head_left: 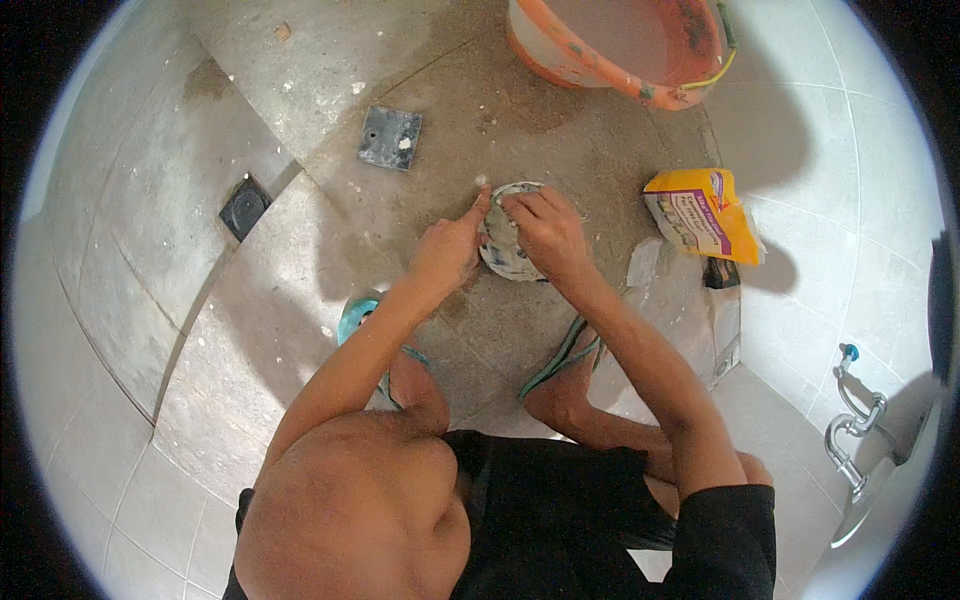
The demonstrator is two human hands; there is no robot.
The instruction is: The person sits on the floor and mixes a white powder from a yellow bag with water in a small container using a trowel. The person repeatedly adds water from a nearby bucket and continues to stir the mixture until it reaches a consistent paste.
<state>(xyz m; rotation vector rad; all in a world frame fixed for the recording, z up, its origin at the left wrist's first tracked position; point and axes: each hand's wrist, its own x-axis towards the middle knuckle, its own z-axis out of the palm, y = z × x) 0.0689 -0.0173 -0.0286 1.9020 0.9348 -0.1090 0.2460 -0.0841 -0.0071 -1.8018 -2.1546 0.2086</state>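
Observation:
A round, shallow whitish dish [508,264] smeared with grey paste sits on the floor in front of me, between and ahead of my feet. At its left rim is my left hand [450,250], index finger stretched out along the edge and the others curled against the side. My right hand [548,232] is closed over the dish's right half, fingers bent together in a pinch. Whatever those fingers hold is hidden beneath them.
An orange-rimmed bucket [536,40] of cloudy liquid stands at the far right. A yellow packet [700,215] leans by the right wall. A dark square plate [390,138] lies ahead; a black floor drain [245,208] is left. Chrome pipework [850,430] juts out at right.

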